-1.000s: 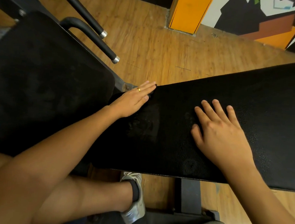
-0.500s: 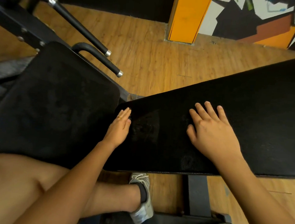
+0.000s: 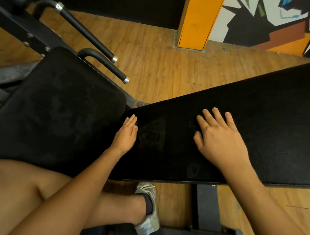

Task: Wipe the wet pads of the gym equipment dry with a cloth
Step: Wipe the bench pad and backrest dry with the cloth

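Note:
A long black bench pad (image 3: pixel 261 125) runs from the centre to the right edge, with fine droplets on its right part. A second black pad (image 3: pixel 54 113) lies to the left, with dull smears on it. My left hand (image 3: pixel 126 135) rests with straight fingers at the long pad's left end, next to the gap between the pads. My right hand (image 3: pixel 221 141) lies flat, fingers spread, on the middle of the long pad. A dark patch under and between my hands may be a black cloth; I cannot tell. Neither hand grips anything.
Two black handle bars (image 3: pixel 102 65) with chrome ends stick out behind the left pad. The bench's metal post (image 3: pixel 205 206) stands below the long pad. My leg and grey shoe (image 3: pixel 148 215) are on the wooden floor (image 3: pixel 163 66). An orange pillar (image 3: pixel 199 18) stands at the back.
My left hand slid back from the pad's far corner toward me along its left end. My right hand barely moved. The view rose, showing more of the frame on the left.

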Motion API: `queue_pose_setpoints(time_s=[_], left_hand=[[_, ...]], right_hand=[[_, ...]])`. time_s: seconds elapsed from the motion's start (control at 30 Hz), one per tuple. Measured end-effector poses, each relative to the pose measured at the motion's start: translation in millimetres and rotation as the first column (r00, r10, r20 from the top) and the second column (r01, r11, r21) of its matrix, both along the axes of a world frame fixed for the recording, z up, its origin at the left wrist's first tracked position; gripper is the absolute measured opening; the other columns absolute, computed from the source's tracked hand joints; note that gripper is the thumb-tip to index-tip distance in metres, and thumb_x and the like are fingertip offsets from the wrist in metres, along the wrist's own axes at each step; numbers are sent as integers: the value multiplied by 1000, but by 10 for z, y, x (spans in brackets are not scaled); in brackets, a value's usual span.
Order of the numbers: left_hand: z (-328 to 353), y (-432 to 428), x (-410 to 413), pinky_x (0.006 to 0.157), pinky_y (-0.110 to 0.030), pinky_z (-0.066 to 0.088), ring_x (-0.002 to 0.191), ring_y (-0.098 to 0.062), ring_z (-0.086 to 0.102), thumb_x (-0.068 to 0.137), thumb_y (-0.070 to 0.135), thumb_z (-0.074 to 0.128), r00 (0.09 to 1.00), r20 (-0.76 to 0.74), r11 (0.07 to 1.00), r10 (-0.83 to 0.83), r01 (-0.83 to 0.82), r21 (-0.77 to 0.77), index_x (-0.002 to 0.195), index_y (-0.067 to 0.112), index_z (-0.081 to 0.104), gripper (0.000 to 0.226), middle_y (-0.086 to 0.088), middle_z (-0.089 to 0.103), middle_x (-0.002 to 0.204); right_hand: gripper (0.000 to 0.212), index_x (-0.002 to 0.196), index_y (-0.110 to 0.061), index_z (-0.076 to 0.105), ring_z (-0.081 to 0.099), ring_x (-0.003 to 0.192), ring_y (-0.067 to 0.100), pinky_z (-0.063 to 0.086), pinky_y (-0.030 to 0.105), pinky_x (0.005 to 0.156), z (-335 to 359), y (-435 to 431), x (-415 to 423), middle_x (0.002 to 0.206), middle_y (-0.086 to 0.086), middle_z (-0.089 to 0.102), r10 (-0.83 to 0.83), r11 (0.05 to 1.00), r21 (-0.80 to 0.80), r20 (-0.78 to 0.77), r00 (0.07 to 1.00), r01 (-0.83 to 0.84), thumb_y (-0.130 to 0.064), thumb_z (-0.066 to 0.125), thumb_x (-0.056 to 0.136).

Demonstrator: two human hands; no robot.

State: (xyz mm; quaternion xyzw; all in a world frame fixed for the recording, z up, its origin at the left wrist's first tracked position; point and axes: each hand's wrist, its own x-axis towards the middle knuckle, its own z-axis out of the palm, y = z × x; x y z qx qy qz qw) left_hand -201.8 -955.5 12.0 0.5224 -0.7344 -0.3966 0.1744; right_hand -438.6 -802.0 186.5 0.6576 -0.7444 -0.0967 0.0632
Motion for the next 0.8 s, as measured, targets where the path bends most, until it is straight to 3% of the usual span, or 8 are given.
queue_pose_setpoints(time_s=[0.33, 0.57, 0.8], left_hand=[[30, 688, 144, 116, -22, 14, 154, -11, 14, 111, 24, 33, 992, 10, 992, 125, -125, -18, 157, 14, 33, 48, 5, 26, 165], [47, 407, -5, 125, -34, 11, 156, -15, 3, 111, 21, 30, 997, -2, 996, 82, -82, -33, 158, 9, 27, 49, 1, 18, 168], [107, 416, -51, 120, -23, 15, 153, -8, 14, 110, 24, 32, 995, -53, 993, 87, -91, -79, 155, 15, 38, 46, 6, 30, 164]], right_hand=[[56, 150, -12, 45, 27, 151, 33, 19, 53, 123, -10, 6, 15, 158, 14, 39, -3, 1000, -13, -2, 1000, 3, -40, 38, 102], [57, 150, -12, 44, 26, 151, 33, 18, 53, 123, -2, 5, 17, 159, 13, 38, 2, 1000, -17, -7, 1000, -2, -41, 37, 102], [56, 150, -13, 44, 26, 151, 33, 19, 53, 123, -8, 3, 12, 159, 13, 38, 3, 1000, -18, -7, 1000, -3, -40, 39, 102]])
